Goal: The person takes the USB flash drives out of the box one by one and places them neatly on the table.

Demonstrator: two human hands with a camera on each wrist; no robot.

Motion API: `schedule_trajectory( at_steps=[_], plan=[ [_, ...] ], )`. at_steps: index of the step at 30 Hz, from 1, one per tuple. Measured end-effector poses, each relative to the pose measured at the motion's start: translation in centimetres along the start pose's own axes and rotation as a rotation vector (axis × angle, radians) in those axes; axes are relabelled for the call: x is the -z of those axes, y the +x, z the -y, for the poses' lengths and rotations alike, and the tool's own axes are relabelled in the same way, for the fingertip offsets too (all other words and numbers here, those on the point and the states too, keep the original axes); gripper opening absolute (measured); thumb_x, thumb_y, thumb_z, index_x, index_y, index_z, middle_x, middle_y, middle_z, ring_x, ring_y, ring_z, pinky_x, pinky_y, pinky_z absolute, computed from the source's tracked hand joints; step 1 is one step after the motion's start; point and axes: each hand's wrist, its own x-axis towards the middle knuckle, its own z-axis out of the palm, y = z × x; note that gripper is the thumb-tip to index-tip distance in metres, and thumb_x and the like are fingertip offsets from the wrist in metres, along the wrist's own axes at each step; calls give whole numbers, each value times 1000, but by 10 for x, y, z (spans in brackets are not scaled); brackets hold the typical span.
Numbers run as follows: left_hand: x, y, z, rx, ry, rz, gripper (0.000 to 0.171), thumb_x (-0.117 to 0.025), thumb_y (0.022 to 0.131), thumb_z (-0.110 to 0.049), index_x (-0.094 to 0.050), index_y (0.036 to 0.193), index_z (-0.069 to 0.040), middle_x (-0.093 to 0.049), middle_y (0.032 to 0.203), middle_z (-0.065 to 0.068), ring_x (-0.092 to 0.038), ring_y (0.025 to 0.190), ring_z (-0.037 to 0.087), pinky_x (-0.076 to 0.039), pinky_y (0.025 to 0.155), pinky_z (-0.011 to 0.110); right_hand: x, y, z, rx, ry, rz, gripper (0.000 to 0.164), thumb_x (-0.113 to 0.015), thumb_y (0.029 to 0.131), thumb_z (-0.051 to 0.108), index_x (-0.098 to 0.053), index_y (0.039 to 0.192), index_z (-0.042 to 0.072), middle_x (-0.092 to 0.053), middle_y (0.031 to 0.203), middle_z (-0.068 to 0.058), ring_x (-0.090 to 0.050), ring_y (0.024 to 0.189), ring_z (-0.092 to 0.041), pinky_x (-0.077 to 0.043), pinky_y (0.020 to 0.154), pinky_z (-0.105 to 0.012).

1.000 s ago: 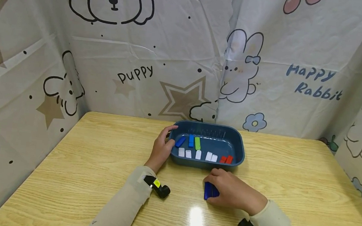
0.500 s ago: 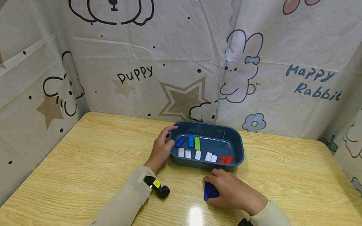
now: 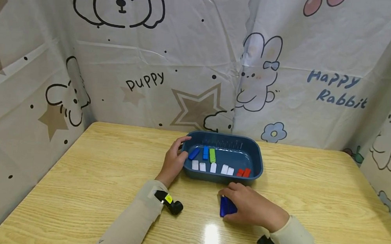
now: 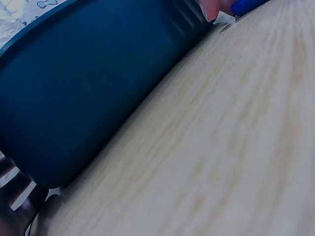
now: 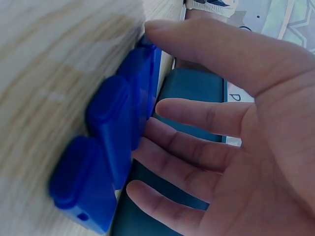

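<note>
A dark blue-green plastic tray [image 3: 223, 177] stands on the table. At its left end my left hand [image 3: 173, 162] grips the rim, the thumb near the front corner; the left wrist view shows fingers [image 4: 17, 191] behind the tray wall [image 4: 93, 88]. In front of the tray, several blue capped sticks [image 5: 110, 132], like USB flash drives, lie side by side in a row. My right hand [image 3: 252, 206] holds this row, thumb at the near ends and fingers at the far ends. In the head view that hand hides most of the blue sticks [image 3: 223, 207].
Inside the tray lie small coloured pieces: several white ones [image 3: 213, 167], a green one [image 3: 212, 155], two blue ones [image 3: 194, 153] and red ones [image 3: 246, 173]. A printed curtain [image 3: 151, 62] encloses the wooden table [image 3: 105, 176] at the back and both sides.
</note>
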Motion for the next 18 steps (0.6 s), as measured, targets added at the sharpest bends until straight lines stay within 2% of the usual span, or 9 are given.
schedule_trajectory(
  at_steps=[9, 16, 18],
  plan=[
    [2, 2, 0, 4, -9, 20, 51, -45, 90, 1, -47, 140, -11, -39, 149, 9, -39, 132, 33, -34, 106, 51, 1, 0, 0, -12, 24, 16, 57, -80, 74, 34, -60, 124, 14, -55, 107, 0, -51, 94, -16, -49, 84, -40],
    [6, -11, -33, 0, -4, 25, 50, -43, 89, 3, -47, 138, -3, -40, 148, 15, -41, 129, 37, -36, 105, 50, 2, 0, 1, -27, 41, 32, 59, -81, 74, 32, -59, 126, 13, -54, 110, -1, -51, 98, -17, -49, 86, -41],
    [7, -13, -38, -8, -8, 25, 49, -43, 89, 3, -47, 138, -2, -41, 147, 16, -42, 128, 37, -36, 104, 51, 2, 0, 1, -31, 42, 32, 60, -81, 74, 32, -59, 126, 13, -54, 110, -1, -51, 98, -18, -49, 87, -41]
  ],
)
